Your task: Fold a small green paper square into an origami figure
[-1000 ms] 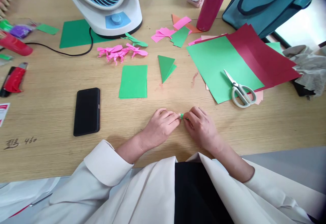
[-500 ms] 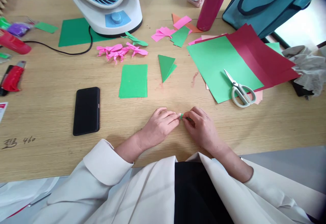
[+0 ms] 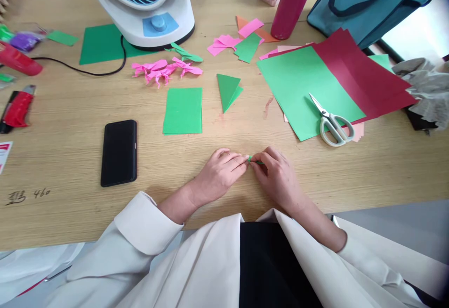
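Both hands meet low on the worktop (image 3: 70, 111), right in front of the person, and between them sits a tiny green paper piece (image 3: 251, 159), pinched from both sides. The risk, as it looks from here: the piece is so small that a squeeze too hard could crush or tear the fold, and a slip of either grip could let it spring open or skid away over the smooth wood. Most of it is hidden under the fingertips, so a crease could also go crooked unseen.

The left hand (image 3: 219, 175) has its fingers (image 3: 235, 159) drawn nearly together, tips clamped on the left end of the green piece, heel of the hand resting on the wood. The right hand (image 3: 278, 177) mirrors it, thumb and forefinger closed tight on the other end. Just beyond lie a green rectangle (image 3: 183, 111) and a folded green triangle (image 3: 228, 91); scissors (image 3: 331, 122) rest on a big green sheet (image 3: 298, 83), well apart, and a black phone (image 3: 119, 152) sits to the left.
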`<state>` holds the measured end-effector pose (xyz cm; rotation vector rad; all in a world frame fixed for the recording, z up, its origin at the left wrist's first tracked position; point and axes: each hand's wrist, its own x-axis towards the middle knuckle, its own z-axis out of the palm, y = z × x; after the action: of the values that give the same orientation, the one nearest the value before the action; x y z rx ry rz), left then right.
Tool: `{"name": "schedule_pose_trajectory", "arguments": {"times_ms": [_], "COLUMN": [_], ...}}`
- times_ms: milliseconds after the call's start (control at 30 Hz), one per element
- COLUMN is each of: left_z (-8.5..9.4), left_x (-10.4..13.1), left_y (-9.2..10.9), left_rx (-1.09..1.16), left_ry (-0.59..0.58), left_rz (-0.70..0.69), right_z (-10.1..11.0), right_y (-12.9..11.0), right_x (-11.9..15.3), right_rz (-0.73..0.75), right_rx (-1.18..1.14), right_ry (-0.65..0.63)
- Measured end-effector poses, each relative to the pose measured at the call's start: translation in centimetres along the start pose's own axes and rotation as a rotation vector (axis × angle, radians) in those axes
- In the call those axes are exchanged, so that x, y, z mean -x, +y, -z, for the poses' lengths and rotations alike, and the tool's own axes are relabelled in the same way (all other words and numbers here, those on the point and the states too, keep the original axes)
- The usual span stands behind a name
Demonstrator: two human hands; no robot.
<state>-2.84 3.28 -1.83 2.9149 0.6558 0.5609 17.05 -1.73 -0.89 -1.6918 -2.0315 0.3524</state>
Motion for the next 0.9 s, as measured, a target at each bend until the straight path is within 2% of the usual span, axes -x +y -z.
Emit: {"name": "schedule_pose_trajectory", "arguments": {"times_ms": [367, 533, 733, 900], "left_z": [0.0, 0.0, -0.1, 0.1], "left_x": [-0.2, -0.3, -0.3, -0.4], "left_y": [0.2, 0.3, 0.3, 0.3], "left_rx": [-0.021, -0.033, -0.033, -0.046], "left_ry": [0.018, 0.030, 0.043, 0.024], "left_rz": [-0.009, -0.018, -0.018, -0.016], "right_z": [-0.1, 0.0, 0.3, 0.8], "right_y": [-0.2, -0.1, 0.4, 0.7], "right_x": [0.9, 1.1, 1.8, 2.3], "right_rz": [-0.009, 0.081, 0.240, 0.285], "right_rx": [0.031, 0.127, 0.238, 0.253], "right_ry": [0.056, 0.057, -0.010, -0.080]}}
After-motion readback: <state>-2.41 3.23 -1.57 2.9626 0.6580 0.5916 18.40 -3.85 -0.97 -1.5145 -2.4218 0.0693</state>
